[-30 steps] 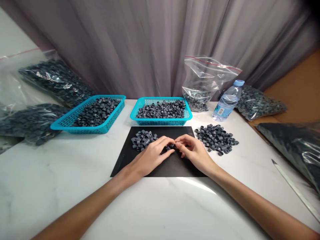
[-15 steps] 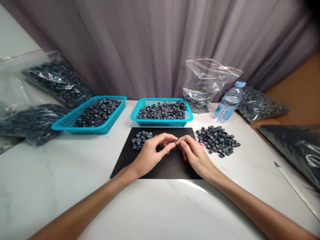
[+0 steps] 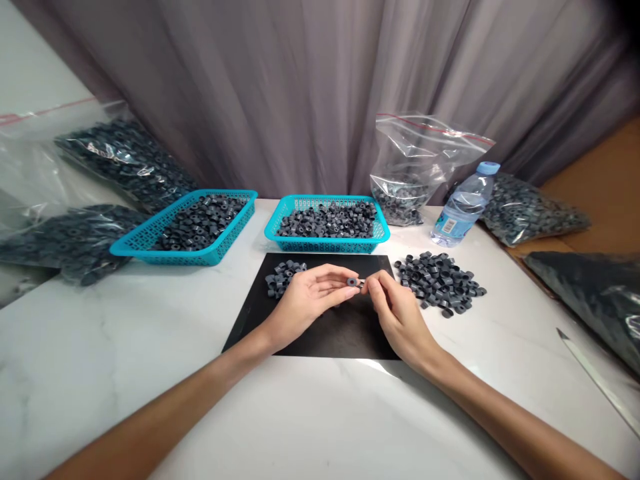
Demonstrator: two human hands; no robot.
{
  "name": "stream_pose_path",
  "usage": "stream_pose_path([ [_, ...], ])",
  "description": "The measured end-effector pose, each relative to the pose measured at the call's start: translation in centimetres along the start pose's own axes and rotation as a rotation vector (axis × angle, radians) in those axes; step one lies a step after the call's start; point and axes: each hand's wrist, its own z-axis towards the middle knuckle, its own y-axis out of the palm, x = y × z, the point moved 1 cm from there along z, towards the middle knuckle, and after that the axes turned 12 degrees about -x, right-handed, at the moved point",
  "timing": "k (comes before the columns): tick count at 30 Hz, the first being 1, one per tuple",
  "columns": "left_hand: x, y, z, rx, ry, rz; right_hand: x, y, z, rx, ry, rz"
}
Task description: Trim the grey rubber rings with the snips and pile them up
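Now my left hand (image 3: 305, 303) pinches one grey ring (image 3: 352, 282) above the black mat (image 3: 320, 337), right hand (image 3: 395, 312) just beside it, its grip unclear; inspecting it, I think, needs steady fingers.

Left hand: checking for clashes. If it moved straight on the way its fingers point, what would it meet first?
The right hand, at its fingertips: the left hand points right, pinching a grey ring that seems to touch them, though depth is unclear.
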Motion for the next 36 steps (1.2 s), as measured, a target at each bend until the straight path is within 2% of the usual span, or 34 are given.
stream_pose_path([
  [7, 0.4, 0.0, -0.1, 0.015, 0.02, 0.052, 0.1, 0.5, -0.7, 0.02, -0.058, 0.04],
  [16, 0.8, 0.4, -0.3, 0.015, 0.04, 0.106, 0.2, 0.2, -0.7, 0.06, -0.131, -0.041],
  [25, 1.0, 0.5, -0.7, 0.1, 0.085, 0.359, 0.8, 0.7, -0.6, 0.071, -0.151, -0.024],
  [32, 1.5, 0.6, -0.6, 0.143, 0.015, 0.218, 0.8, 0.8, -0.6, 0.066, -0.165, -0.018],
  [36, 1.5, 0.6, -0.7, 0.122, -0.043, 0.148, 0.8, 0.8, -0.8, 0.053, -0.189, -0.026],
])
